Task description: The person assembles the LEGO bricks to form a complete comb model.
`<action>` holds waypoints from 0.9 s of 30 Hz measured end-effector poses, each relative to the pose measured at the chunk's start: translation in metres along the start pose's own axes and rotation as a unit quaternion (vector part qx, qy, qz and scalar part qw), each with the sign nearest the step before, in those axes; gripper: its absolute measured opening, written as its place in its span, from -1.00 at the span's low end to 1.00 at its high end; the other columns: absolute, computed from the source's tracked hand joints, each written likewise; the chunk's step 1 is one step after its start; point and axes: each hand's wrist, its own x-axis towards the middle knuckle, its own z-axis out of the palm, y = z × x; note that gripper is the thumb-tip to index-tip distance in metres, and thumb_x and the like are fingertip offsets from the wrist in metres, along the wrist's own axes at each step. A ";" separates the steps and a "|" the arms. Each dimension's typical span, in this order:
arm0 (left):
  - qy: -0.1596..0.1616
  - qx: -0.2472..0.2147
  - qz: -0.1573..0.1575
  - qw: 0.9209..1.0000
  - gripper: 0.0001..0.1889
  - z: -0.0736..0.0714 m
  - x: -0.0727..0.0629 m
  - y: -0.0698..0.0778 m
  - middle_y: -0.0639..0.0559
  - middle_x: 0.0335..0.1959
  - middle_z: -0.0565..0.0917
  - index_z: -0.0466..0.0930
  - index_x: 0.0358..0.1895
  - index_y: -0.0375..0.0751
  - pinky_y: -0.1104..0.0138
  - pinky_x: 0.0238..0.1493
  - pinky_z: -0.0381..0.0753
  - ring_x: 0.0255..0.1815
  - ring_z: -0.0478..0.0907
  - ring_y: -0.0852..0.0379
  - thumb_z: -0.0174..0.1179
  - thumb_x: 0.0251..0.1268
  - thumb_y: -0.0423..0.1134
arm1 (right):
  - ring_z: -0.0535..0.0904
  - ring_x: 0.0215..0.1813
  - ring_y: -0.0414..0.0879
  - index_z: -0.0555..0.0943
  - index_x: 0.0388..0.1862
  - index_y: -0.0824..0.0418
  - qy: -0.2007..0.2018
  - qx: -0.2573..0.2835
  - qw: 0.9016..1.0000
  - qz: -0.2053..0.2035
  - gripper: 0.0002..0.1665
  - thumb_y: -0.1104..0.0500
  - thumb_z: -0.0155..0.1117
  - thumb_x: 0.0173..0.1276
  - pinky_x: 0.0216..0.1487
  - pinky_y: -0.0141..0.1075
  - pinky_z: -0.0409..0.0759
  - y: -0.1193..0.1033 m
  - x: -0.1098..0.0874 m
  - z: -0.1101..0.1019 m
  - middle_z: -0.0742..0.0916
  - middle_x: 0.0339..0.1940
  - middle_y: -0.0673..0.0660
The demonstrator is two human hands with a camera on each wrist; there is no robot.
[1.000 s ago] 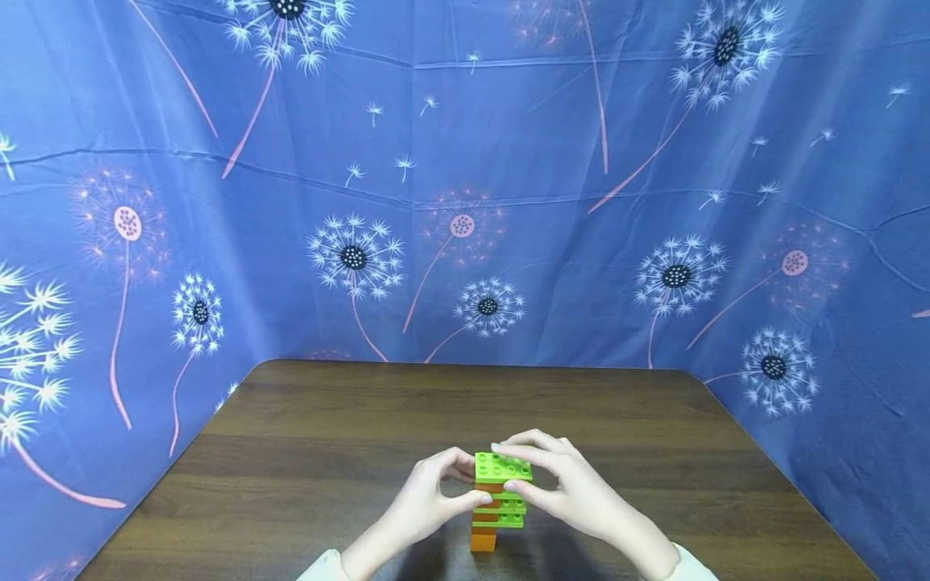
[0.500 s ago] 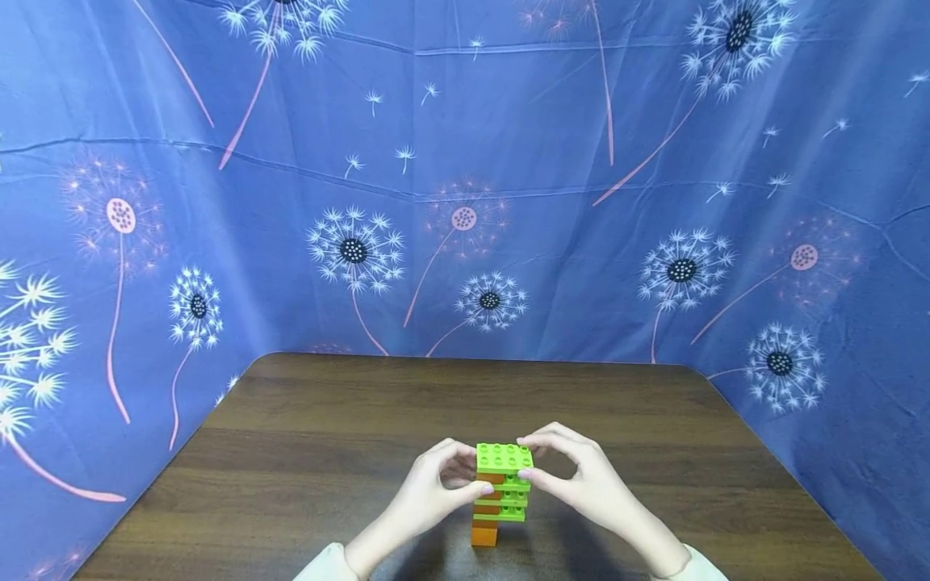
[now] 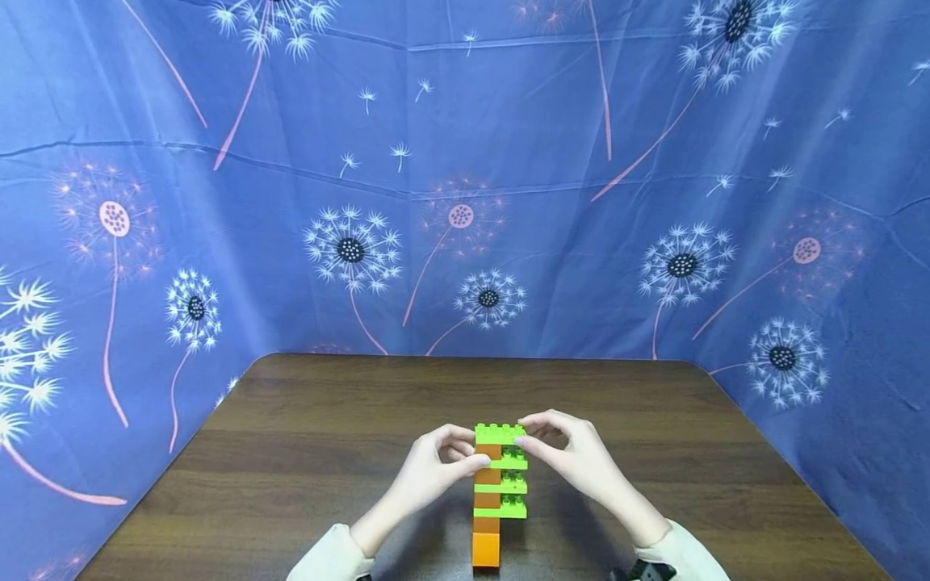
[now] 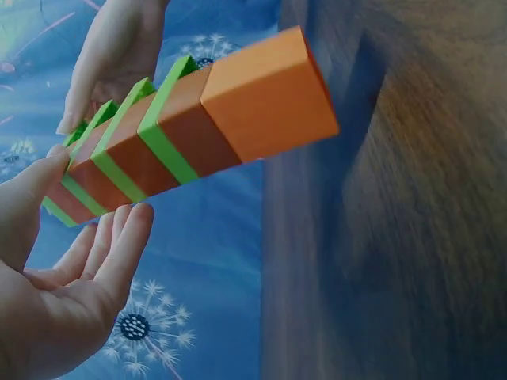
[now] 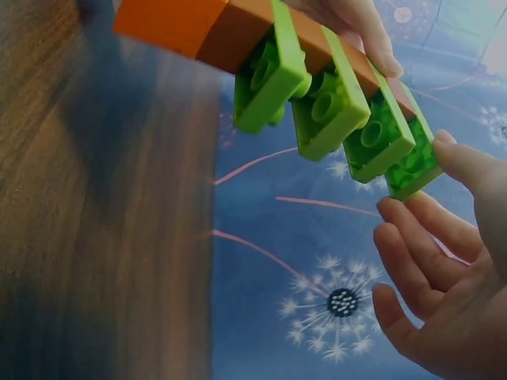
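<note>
A tower of toy building bricks (image 3: pixel 487 500) hangs between both hands, its bottom orange brick (image 4: pixel 269 91) apart from its shadow on the table. Above that brick, orange-brown bricks alternate with bright green plates (image 5: pixel 329 107) that stick out to the right. My left hand (image 3: pixel 436 468) grips the tower's upper left side, thumb in front and fingers behind. On the right end of the top green plate (image 3: pixel 497 434), my right hand (image 3: pixel 584 460) pinches with thumb and index finger; its other fingers are loosely bent in the right wrist view.
The dark wooden table (image 3: pixel 327 420) spreads out beneath and behind the tower. A blue cloth (image 3: pixel 567 242) with dandelion prints hangs along its back and sides. Pale sleeves (image 3: pixel 330 557) cover both forearms.
Both hands have raised the tower, and its top has tipped so the studs show more edge-on. The right fingers have shifted from over the top plate to its right end.
</note>
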 end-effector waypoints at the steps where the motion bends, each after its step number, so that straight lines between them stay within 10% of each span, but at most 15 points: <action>1: -0.006 -0.013 -0.009 1.000 -0.60 0.000 0.002 -0.001 -0.13 -0.33 0.68 0.54 -0.10 -0.37 0.29 -0.30 0.69 -0.41 0.62 0.22 0.35 0.09 -0.16 | 0.60 -0.32 -0.32 0.66 -0.17 0.02 -0.005 0.002 1.000 0.016 -0.75 0.03 0.39 0.16 -0.27 -0.34 0.60 0.002 0.001 0.001 0.75 -0.29 -0.13; 14: -0.043 -0.071 -0.090 0.992 -0.60 0.001 0.020 -0.028 -0.08 -0.38 0.68 0.47 -0.15 -0.49 0.22 -0.33 0.71 -0.45 0.65 0.15 0.27 0.20 -0.16 | 0.63 -0.33 -0.22 0.70 -0.18 0.15 -0.055 -0.003 0.994 0.090 -0.62 -0.12 0.28 0.23 -0.38 -0.44 0.56 0.034 0.014 0.018 0.77 -0.31 -0.01; 27: -0.059 0.107 -0.090 0.988 -0.64 0.003 0.030 -0.043 -0.10 -0.53 0.66 0.56 -0.42 -0.27 0.37 -0.57 0.52 -0.63 0.52 0.14 0.25 0.18 0.01 | 0.60 -0.39 -0.23 0.71 -0.28 0.16 -0.088 -0.056 0.990 0.096 -0.72 -0.01 0.22 0.31 -0.38 -0.41 0.54 0.056 0.019 0.035 0.72 -0.50 -0.04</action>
